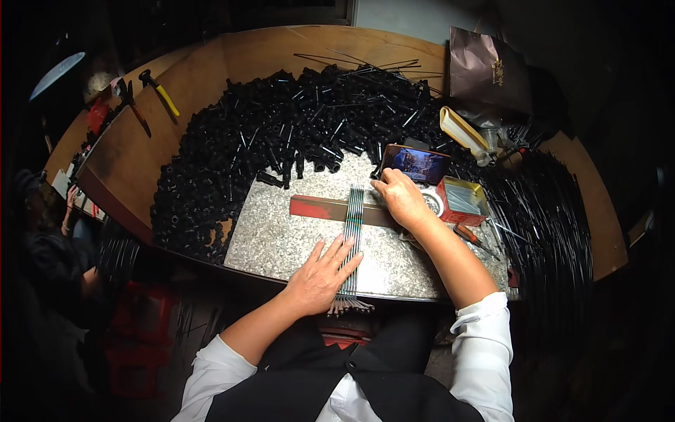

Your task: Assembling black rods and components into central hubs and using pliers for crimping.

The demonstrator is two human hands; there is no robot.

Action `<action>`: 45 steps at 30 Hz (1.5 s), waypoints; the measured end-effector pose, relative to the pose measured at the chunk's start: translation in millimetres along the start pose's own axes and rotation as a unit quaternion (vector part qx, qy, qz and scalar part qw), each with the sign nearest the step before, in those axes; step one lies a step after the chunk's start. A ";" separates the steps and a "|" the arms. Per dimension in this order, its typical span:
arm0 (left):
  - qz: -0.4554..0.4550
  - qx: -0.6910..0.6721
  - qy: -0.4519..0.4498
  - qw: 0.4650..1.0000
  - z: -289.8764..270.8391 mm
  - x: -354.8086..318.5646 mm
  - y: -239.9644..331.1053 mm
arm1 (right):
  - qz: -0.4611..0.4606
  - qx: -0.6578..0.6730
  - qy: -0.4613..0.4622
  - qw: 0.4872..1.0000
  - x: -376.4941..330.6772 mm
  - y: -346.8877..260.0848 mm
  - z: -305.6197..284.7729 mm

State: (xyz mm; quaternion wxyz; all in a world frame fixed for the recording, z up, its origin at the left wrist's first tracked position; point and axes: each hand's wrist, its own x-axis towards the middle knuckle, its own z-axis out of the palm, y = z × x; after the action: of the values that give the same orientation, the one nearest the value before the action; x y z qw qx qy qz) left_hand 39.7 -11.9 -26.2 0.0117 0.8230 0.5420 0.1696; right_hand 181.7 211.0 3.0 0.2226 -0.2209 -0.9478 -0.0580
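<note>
My left hand [322, 274] lies flat with fingers stretched across a row of thin dark rods [356, 211]. The rods sit side by side over a reddish-brown bar [316, 207] on a speckled stone slab [264, 243], their near ends fanning at the slab's front edge. My right hand [404, 200] is closed, fingertips together just past the bar's far side, beside the lower left of a phone [425, 163]. Whatever its fingertips pinch, if anything, is hidden. The phone leans upright with a lit screen.
Black tubular parts [246, 133] heap behind and left of the slab. Right are a red-and-gold tin [463, 199], a screwdriver [472, 238] and long black rods [545, 218]. A wooden wall [337, 43] encloses the table; yellow-handled pincers [162, 93] hang there. Another person [56, 260] sits far left.
</note>
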 end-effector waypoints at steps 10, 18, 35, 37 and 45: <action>-0.003 0.017 -0.015 1.000 3.6 -0.4 -2.4 | 0.018 0.048 -0.012 0.999 0.2 -1.1 3.8; 0.005 0.043 -0.002 0.999 6.0 0.0 -3.1 | 0.003 0.141 0.073 0.987 -10.2 7.7 -25.7; 0.071 -0.273 0.095 0.955 -57.3 9.1 17.3 | 0.305 -0.126 -0.164 0.930 -87.6 126.8 -59.8; 0.103 -0.460 0.065 0.880 -77.8 13.1 23.7 | 0.315 -0.123 -0.165 0.926 -87.4 123.4 -64.0; 0.119 -0.478 0.211 0.844 -107.9 14.7 50.2 | 0.257 -0.024 0.015 0.966 -86.3 70.9 -93.3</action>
State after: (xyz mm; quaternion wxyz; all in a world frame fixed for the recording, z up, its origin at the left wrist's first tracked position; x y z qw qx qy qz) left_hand 58.0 -37.2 89.5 0.2689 0.7181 0.2808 0.5772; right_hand 319.5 221.1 48.7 0.2385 -0.4618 -0.8540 -0.0252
